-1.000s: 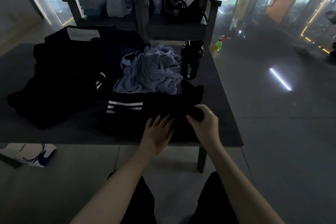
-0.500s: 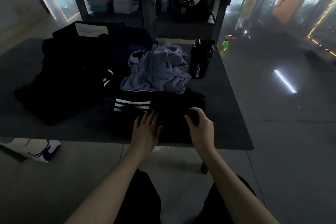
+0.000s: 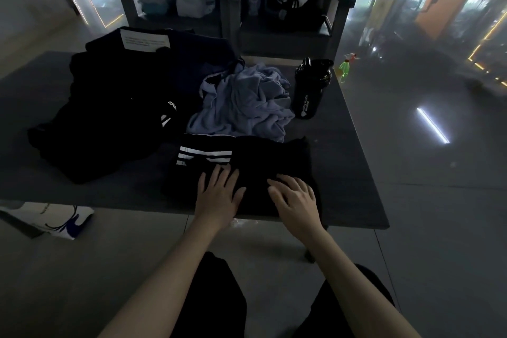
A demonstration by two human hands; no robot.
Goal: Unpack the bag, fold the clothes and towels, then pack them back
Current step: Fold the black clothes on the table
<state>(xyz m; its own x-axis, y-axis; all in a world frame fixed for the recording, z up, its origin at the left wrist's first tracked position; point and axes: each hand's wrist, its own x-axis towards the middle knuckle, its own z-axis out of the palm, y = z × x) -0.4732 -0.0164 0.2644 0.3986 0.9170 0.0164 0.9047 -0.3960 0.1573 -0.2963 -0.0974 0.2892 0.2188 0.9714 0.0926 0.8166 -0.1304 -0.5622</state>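
A black garment with white stripes (image 3: 269,162) lies folded at the near edge of the dark table (image 3: 348,162). My left hand (image 3: 219,195) lies flat on its near left part, fingers spread. My right hand (image 3: 295,196) presses flat on its near right part, fingers straight. Behind the garment sits a crumpled light-blue towel (image 3: 244,104). A heap of black clothes (image 3: 109,118) covers the table's left side, and the dark bag with a white label (image 3: 148,41) lies at the back.
A black shaker bottle (image 3: 310,88) stands right of the towel. Two chairs (image 3: 337,8) behind the table hold plastic bags and a jacket. A green spray bottle (image 3: 346,67) stands on the floor, and a white paper bag (image 3: 63,219) lies under the table's left edge.
My right hand has let go of the black cloth's edge and now lies flat on it. My left hand stays flat on the garment.
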